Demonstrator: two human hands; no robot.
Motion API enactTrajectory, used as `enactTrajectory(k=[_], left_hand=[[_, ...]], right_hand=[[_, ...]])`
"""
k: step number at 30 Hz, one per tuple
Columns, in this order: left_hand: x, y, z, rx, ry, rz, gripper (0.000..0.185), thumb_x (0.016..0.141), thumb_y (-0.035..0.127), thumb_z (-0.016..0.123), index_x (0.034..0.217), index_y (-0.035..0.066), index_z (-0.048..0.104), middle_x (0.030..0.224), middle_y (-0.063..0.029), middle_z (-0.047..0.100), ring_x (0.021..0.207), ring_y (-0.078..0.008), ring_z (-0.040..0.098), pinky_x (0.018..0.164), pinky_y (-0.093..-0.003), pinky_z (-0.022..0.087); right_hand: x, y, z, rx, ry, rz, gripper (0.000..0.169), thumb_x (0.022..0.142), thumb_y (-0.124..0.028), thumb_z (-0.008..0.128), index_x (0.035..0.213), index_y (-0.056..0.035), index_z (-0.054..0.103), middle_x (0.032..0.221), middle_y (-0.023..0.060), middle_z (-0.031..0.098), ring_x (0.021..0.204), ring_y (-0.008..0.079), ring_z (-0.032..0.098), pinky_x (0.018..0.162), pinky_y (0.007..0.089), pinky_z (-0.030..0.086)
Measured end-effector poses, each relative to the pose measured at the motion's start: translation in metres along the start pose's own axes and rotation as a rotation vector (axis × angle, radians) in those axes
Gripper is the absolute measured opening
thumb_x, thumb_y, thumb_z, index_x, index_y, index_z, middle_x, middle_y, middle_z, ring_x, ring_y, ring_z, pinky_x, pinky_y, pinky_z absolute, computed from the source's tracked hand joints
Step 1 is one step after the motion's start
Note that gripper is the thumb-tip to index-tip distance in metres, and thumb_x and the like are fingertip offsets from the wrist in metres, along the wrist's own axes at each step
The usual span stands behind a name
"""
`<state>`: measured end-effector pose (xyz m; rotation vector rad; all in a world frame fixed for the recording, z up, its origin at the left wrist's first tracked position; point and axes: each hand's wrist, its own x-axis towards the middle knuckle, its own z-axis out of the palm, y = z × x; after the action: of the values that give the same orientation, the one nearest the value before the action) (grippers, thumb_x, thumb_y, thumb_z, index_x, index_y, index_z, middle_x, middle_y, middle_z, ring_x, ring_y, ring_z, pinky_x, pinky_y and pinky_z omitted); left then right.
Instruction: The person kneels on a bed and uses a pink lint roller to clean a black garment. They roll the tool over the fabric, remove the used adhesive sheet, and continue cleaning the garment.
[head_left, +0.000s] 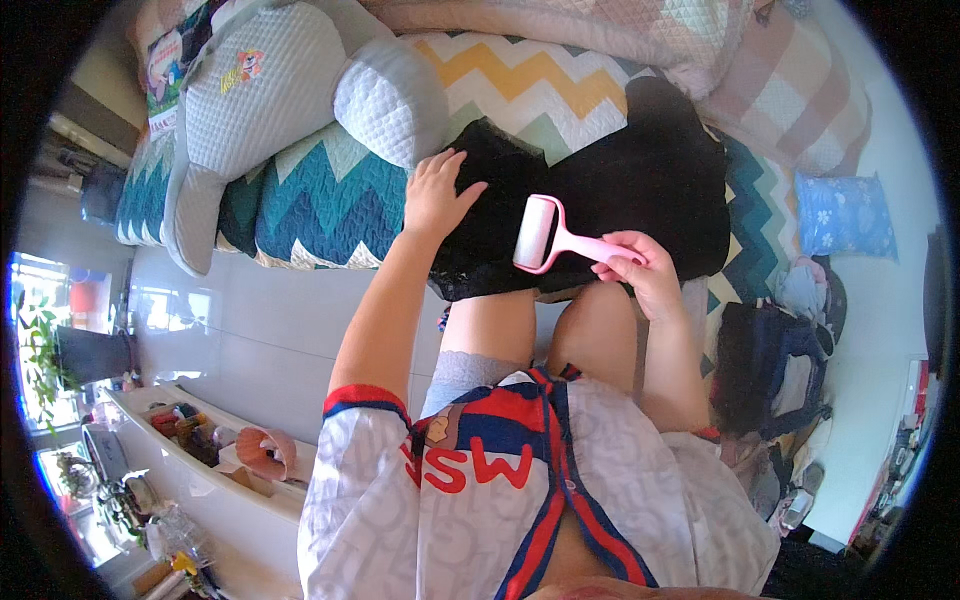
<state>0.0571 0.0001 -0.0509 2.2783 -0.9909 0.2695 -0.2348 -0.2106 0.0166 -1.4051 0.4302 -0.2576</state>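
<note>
Black cloth, apparently a garment (637, 180), lies spread over the edge of a quilt-covered seat and close to the person's knees. My left hand (439, 191) rests flat on its left end with the fingers spread, beside a grey-white quilted cushion (390, 97). In my right hand (645, 274) is the handle of a pink lint roller (536, 232). The roller's white cylinder is over the middle of the black cloth; whether it touches the cloth I cannot tell.
A zigzag-patterned quilt (330, 195) covers the seat. Folded dark clothes (772, 367) and a blue flowered packet (846, 215) are at the right. At the lower left stands a white cabinet (202, 480) holding a pink round container (266, 453) and small items.
</note>
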Motion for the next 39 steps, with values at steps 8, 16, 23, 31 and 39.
enactTrajectory(k=[8, 16, 23, 31, 39], left_hand=[[0.058, -0.014, 0.031, -0.148, -0.28, -0.174, 0.02, 0.085, 0.024, 0.073, 0.1, 0.011, 0.076, 0.099, -0.0125, 0.075, 0.096, -0.0358, 0.07, 0.083, -0.0472, 0.056], [0.138, -0.047, -0.011, -0.982, 0.25, -0.607, 0.03, 0.091, 0.015, 0.07, 0.116, -0.001, 0.07, 0.109, -0.0198, 0.074, 0.103, -0.0294, 0.072, 0.091, -0.0401, 0.056], [0.046, -0.03, -0.023, -0.404, 0.198, -0.075, 0.039, 0.087, 0.02, 0.077, 0.121, 0.005, 0.067, 0.134, -0.0211, 0.063, 0.123, -0.038, 0.06, 0.104, -0.0441, 0.047], [-0.095, -0.047, -0.019, -0.075, 0.132, -0.114, 0.041, 0.079, 0.021, 0.08, 0.118, 0.012, 0.071, 0.143, -0.0133, 0.058, 0.14, -0.0341, 0.047, 0.118, -0.0522, 0.033], [-0.034, -0.044, -0.024, -0.245, 0.123, 0.064, 0.051, 0.083, 0.019, 0.078, 0.131, 0.01, 0.063, 0.149, -0.0139, 0.053, 0.141, -0.0351, 0.046, 0.119, -0.0471, 0.035]], right_hand=[[-0.028, -0.02, -0.024, 0.303, 0.396, -0.318, 0.023, 0.097, -0.014, 0.069, 0.115, -0.0019, 0.063, 0.095, 0.0112, 0.069, 0.075, 0.02, 0.07, 0.064, 0.0303, 0.058], [-0.021, -0.035, -0.022, 0.419, 0.515, -0.317, 0.014, 0.098, -0.017, 0.068, 0.107, -0.0081, 0.062, 0.094, 0.001, 0.063, 0.076, 0.0112, 0.059, 0.059, 0.0246, 0.044], [0.023, -0.017, 0.009, 0.295, 0.369, -0.332, 0.018, 0.099, -0.017, 0.069, 0.112, -0.0064, 0.063, 0.088, 0.0052, 0.066, 0.069, 0.0153, 0.063, 0.061, 0.0295, 0.05], [0.048, -0.005, -0.012, -0.617, 0.317, 0.085, 0.025, 0.089, -0.026, 0.083, 0.095, -0.0057, 0.07, 0.083, -0.0009, 0.067, 0.064, 0.0082, 0.062, 0.053, 0.022, 0.047], [0.058, -0.038, 0.022, -1.523, -0.114, -0.088, 0.028, 0.088, -0.039, 0.075, 0.094, -0.0119, 0.072, 0.096, 0.0122, 0.071, 0.086, 0.0353, 0.069, 0.073, 0.0448, 0.054]])
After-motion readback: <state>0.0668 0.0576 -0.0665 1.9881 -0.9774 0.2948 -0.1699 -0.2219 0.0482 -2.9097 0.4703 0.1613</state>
